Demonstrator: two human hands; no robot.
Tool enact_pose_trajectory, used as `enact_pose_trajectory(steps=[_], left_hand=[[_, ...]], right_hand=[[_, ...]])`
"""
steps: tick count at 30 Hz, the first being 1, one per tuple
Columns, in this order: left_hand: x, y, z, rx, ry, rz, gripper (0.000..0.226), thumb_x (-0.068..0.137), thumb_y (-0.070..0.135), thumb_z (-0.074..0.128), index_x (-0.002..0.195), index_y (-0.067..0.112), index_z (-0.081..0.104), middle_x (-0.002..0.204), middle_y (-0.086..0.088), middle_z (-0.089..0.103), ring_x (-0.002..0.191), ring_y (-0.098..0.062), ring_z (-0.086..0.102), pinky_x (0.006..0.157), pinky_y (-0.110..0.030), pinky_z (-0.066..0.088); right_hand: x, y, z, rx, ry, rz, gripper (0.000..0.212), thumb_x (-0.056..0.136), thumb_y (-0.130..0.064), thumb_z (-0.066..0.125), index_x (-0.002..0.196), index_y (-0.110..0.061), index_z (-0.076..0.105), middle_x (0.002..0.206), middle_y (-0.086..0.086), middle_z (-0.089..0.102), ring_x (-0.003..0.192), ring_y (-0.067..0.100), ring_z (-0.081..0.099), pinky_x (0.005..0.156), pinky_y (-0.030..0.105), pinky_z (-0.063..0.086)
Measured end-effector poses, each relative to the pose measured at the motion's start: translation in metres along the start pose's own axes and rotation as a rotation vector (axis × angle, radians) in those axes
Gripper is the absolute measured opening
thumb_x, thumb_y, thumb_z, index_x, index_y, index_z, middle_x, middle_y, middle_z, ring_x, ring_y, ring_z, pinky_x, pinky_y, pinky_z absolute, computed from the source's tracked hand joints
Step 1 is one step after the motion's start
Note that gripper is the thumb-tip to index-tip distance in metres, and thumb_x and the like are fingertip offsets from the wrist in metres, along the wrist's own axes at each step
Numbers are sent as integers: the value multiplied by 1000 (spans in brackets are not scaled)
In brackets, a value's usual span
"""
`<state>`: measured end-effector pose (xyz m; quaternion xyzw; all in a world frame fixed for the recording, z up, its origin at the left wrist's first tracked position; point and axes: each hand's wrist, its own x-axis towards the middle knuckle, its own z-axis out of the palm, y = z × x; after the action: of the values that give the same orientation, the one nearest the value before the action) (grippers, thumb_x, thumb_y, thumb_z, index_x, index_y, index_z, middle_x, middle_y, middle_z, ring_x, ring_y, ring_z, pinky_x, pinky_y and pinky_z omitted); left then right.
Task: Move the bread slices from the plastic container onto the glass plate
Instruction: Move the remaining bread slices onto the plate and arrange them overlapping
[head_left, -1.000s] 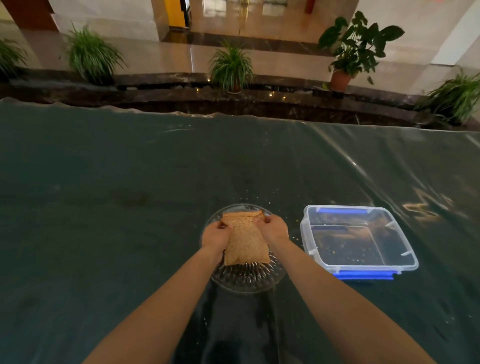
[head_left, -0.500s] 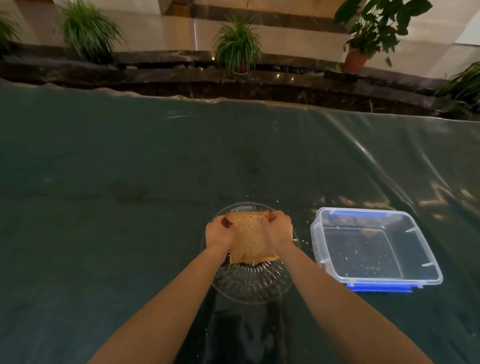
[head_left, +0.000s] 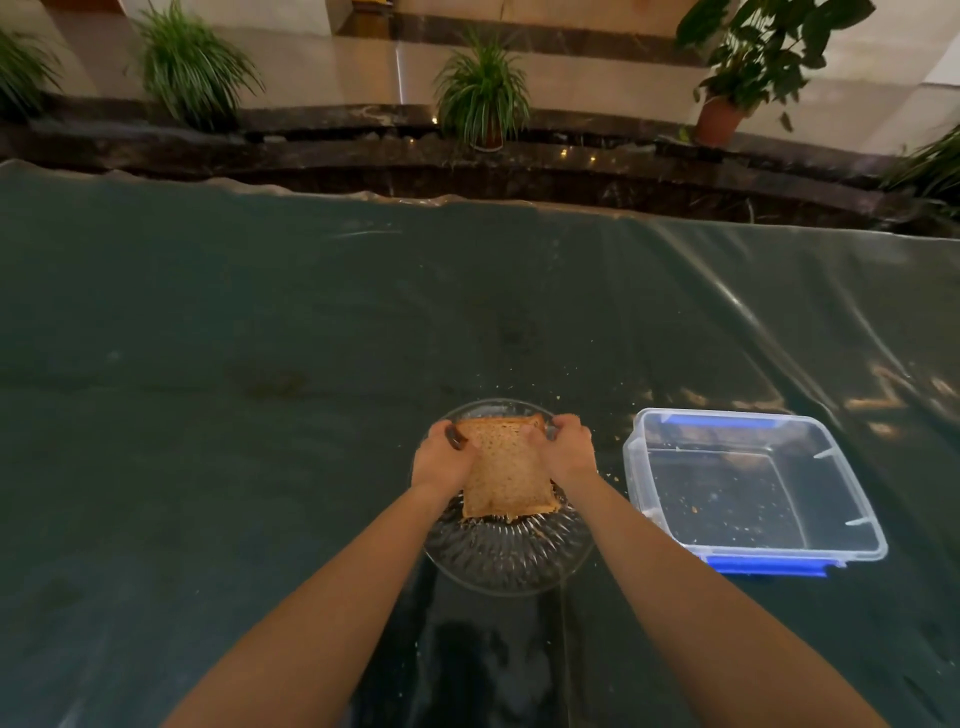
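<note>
Currently both hands pinch the bread slices (head_left: 503, 467) from the sides: left hand (head_left: 444, 457) on the 9 o'clock edge, right hand (head_left: 567, 451) on the 3 o'clock edge, each grip closed on the stack. Stack sits over the glass plate (head_left: 506, 566), biased toward the plate's 12 o'clock half; whether it rests on the glass or hangs just above it I cannot tell. Plastic container (head_left: 753, 486) at 3 o'clock of the plate looks empty bar crumbs, so this reads as the last load. Risks: the near edge of the stack looks ragged, with a lower slice peeking out, so an uneven release could let slices shear apart and slide. Squeezing harder would crush or tear soft bread. Off-centre placement could leave the far corners overhanging the rim at 12 o'clock. The plate is ribbed glass on a glossy film-covered surface (head_left: 260, 415), so a sideways push from either wrist may skate it. Room: open surface at 9 and 12 o'clock, far edge well away. Container wall is near the right forearm at 3 o'clock, so that exit is tight; pulling back toward 6 o'clock looks clear.
</note>
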<state>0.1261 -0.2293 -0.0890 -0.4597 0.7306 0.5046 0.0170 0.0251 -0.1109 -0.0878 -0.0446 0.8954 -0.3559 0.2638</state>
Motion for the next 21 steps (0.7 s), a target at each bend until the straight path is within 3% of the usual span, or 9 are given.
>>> enact_pose_trajectory(steps=[2, 5, 8, 13, 18, 21], left_hand=[[-3, 0, -4, 17, -17, 5, 52, 90, 26, 54, 138, 15, 41, 122, -6, 62, 103, -21, 58, 80, -28, 42], [-10, -2, -9, 62, -53, 27, 58, 90, 32, 53, 143, 15, 36, 128, -8, 60, 118, -27, 57, 86, -31, 43], [-16, -3, -13, 69, -99, 34, 60, 90, 35, 54, 144, 15, 35, 131, -8, 59, 120, -27, 56, 93, -34, 45], [-25, -1, -15, 87, -125, 55, 59, 89, 34, 56, 141, 14, 39, 135, -9, 57, 124, -28, 54, 99, -36, 43], [-31, 2, -14, 114, -122, 48, 58, 89, 30, 57, 140, 11, 38, 136, -11, 56, 125, -30, 52, 97, -33, 42], [-32, 4, -11, 91, -131, 31, 55, 89, 24, 56, 139, 10, 39, 134, -11, 56, 123, -30, 53, 95, -33, 42]], right_hand=[[-1, 2, -6, -34, -28, -19, 63, 84, -41, 61, 133, -7, 39, 132, 17, 49, 123, 33, 48, 105, 49, 42], [-5, 5, -13, -96, -90, -40, 73, 83, -43, 62, 140, -10, 30, 143, 16, 40, 132, 35, 39, 111, 49, 34], [-10, 5, -18, -141, -164, -50, 84, 82, -46, 63, 146, -14, 20, 151, 14, 32, 140, 36, 29, 115, 51, 27], [-21, 6, -24, -150, -243, -97, 83, 80, -47, 65, 145, -17, 24, 151, 9, 35, 139, 33, 33, 114, 51, 30], [-27, 8, -29, -106, -294, -98, 74, 80, -43, 67, 140, -16, 33, 144, 9, 45, 130, 29, 46, 104, 41, 40], [-28, 11, -28, -120, -308, -68, 81, 80, -46, 65, 145, -15, 27, 148, 10, 39, 134, 31, 42, 107, 43, 39]])
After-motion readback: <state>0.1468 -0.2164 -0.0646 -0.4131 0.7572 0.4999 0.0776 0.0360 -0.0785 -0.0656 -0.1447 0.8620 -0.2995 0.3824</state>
